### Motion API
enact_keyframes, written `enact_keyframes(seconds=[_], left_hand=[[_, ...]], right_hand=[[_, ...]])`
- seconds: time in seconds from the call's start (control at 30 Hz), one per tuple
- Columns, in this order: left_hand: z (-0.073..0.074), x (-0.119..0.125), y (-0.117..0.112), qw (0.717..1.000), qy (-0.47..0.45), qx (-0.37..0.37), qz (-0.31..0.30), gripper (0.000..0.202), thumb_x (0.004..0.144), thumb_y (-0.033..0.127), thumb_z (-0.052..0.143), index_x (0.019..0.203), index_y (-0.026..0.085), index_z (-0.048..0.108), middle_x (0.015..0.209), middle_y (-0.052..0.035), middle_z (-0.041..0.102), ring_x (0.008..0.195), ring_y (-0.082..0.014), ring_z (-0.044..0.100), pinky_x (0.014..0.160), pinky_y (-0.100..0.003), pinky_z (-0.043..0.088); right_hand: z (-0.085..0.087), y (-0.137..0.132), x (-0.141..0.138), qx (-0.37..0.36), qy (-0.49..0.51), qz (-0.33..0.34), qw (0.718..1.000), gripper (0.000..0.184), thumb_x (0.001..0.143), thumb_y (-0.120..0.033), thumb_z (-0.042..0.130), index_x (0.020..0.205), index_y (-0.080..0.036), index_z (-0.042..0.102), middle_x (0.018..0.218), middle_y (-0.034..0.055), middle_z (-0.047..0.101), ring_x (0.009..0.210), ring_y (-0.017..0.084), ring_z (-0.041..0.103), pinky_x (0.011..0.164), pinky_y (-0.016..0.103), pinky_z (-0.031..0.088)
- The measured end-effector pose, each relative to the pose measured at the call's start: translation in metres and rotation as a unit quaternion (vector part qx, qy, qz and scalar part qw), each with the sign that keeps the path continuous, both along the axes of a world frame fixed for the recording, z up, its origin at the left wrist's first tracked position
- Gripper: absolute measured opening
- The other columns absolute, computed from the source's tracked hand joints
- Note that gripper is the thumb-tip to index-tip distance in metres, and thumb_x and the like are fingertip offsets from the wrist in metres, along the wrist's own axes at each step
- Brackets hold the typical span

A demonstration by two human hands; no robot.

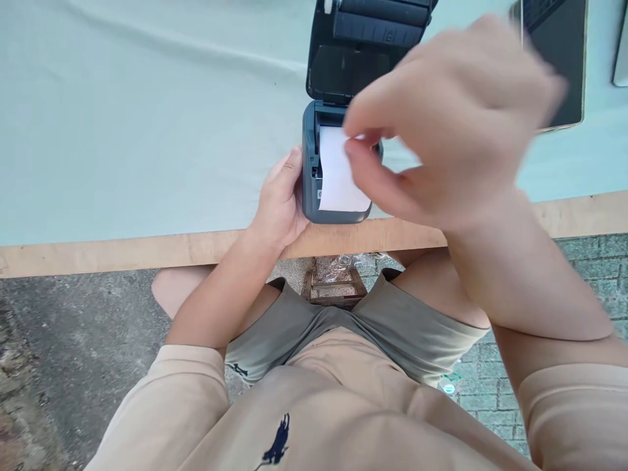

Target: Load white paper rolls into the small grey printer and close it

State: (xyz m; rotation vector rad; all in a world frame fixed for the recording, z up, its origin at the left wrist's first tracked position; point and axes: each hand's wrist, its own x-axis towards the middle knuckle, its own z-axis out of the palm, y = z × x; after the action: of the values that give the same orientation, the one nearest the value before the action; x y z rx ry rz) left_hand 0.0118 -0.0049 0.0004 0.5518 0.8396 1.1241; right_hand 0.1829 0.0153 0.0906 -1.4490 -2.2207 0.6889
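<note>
A dark blue-grey portable label printer stands near the table's front edge with its black lid swung up and back. White paper lies across its compartment and reaches the front rim. My left hand is wrapped round the printer's left side, thumb along the edge. Over the compartment's right part hovers my right hand, blurred, with thumb and forefinger pinched together just above the paper. What the pinch holds, if anything, is hidden. The printer's right side is partly covered by this hand.
A pale blue cloth covers the table, whose wooden front edge is bare. At the far right lies a dark-screened tablet-like device, with part of another object beyond it. A small wooden stool shows below, between the knees.
</note>
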Motion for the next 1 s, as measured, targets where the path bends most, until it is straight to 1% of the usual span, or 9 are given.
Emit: enact_keyframes(seconds=[0.07, 0.17, 0.37, 0.5, 0.67, 0.77, 0.87, 0.93, 1.0], left_hand=[[0.0, 0.0, 0.0, 1.0, -0.007, 0.001, 0.0, 0.029, 0.098, 0.033, 0.045, 0.088, 0.02, 0.069, 0.081, 0.0021, 0.074, 0.091, -0.0129, 0.072, 0.091, -0.025, 0.058], [0.001, 0.0, 0.0, 1.0, -0.007, -0.009, -0.013, 0.031, 0.098, 0.034, 0.043, 0.091, 0.02, 0.069, 0.083, 0.0017, 0.073, 0.09, -0.0134, 0.072, 0.091, -0.027, 0.058], [0.003, 0.001, 0.0, 1.0, 0.004, -0.004, -0.022, 0.031, 0.098, 0.033, 0.044, 0.09, 0.018, 0.07, 0.086, 0.0001, 0.073, 0.097, -0.0158, 0.073, 0.091, -0.028, 0.059], [0.003, 0.001, 0.0, 0.999, -0.008, 0.013, -0.03, 0.033, 0.099, 0.03, 0.041, 0.091, 0.017, 0.07, 0.08, 0.0017, 0.073, 0.087, -0.0123, 0.074, 0.089, -0.026, 0.06], [0.003, 0.001, 0.0, 1.0, -0.003, -0.005, -0.028, 0.033, 0.099, 0.032, 0.04, 0.096, 0.018, 0.069, 0.086, 0.0017, 0.076, 0.084, -0.0126, 0.074, 0.088, -0.028, 0.061], [0.002, 0.0, 0.0, 1.0, 0.012, -0.017, -0.022, 0.033, 0.099, 0.035, 0.042, 0.093, 0.019, 0.07, 0.089, 0.0008, 0.076, 0.098, -0.0156, 0.073, 0.093, -0.03, 0.059], [0.002, -0.001, 0.001, 1.0, 0.01, -0.021, -0.011, 0.033, 0.099, 0.036, 0.042, 0.089, 0.019, 0.069, 0.092, -0.0005, 0.076, 0.111, -0.0181, 0.07, 0.098, -0.031, 0.057], [0.001, -0.001, 0.001, 1.0, -0.001, -0.016, -0.017, 0.034, 0.099, 0.035, 0.041, 0.09, 0.019, 0.069, 0.096, -0.0016, 0.076, 0.113, -0.0198, 0.069, 0.099, -0.033, 0.057], [0.001, -0.001, 0.002, 1.0, -0.006, -0.01, -0.028, 0.035, 0.099, 0.035, 0.04, 0.092, 0.019, 0.07, 0.099, -0.0024, 0.076, 0.114, -0.0208, 0.069, 0.099, -0.035, 0.057]], right_hand=[[0.0, -0.003, -0.009, 0.023, -0.096, -0.015, 0.995, 0.018, 0.088, -0.038, 0.049, 0.081, -0.025, 0.059, 0.09, 0.0051, 0.059, 0.105, 0.034, 0.061, 0.093, 0.06, 0.049], [-0.005, -0.001, -0.014, 0.05, -0.202, -0.014, 0.978, 0.011, 0.085, -0.03, 0.05, 0.084, -0.024, 0.058, 0.096, 0.0049, 0.066, 0.09, 0.03, 0.063, 0.075, 0.05, 0.053], [-0.015, 0.006, -0.006, -0.051, -0.107, -0.037, 0.992, 0.023, 0.072, -0.036, 0.067, 0.068, -0.024, 0.048, 0.071, 0.0073, 0.053, 0.089, 0.033, 0.06, 0.067, 0.045, 0.048], [-0.016, 0.009, -0.007, 0.023, -0.153, -0.006, 0.988, 0.027, 0.07, -0.028, 0.067, 0.064, -0.023, 0.041, 0.057, 0.0041, 0.037, 0.074, 0.028, 0.055, 0.063, 0.043, 0.048], [0.002, 0.006, -0.012, 0.0, -0.222, -0.049, 0.974, 0.015, 0.069, -0.031, 0.066, 0.07, -0.024, 0.052, 0.061, 0.0041, 0.042, 0.073, 0.031, 0.059, 0.071, 0.053, 0.048], [0.015, -0.002, -0.003, 0.019, -0.123, -0.051, 0.991, 0.014, 0.067, -0.032, 0.069, 0.079, -0.03, 0.063, 0.058, 0.0014, 0.046, 0.069, 0.026, 0.057, 0.075, 0.05, 0.047], [0.015, -0.007, 0.017, -0.016, 0.113, -0.043, 0.993, 0.021, 0.069, -0.027, 0.067, 0.09, -0.031, 0.071, 0.076, 0.0007, 0.062, 0.063, 0.017, 0.053, 0.063, 0.039, 0.044], [0.006, -0.004, 0.031, -0.058, 0.301, -0.101, 0.946, 0.024, 0.062, -0.02, 0.067, 0.085, -0.025, 0.073, 0.075, 0.0021, 0.06, 0.057, 0.012, 0.045, 0.052, 0.033, 0.036], [-0.004, 0.003, 0.042, -0.125, 0.418, -0.176, 0.882, 0.019, 0.049, -0.017, 0.057, 0.064, -0.023, 0.066, 0.057, -0.001, 0.042, 0.046, 0.007, 0.028, 0.04, 0.028, 0.014]])
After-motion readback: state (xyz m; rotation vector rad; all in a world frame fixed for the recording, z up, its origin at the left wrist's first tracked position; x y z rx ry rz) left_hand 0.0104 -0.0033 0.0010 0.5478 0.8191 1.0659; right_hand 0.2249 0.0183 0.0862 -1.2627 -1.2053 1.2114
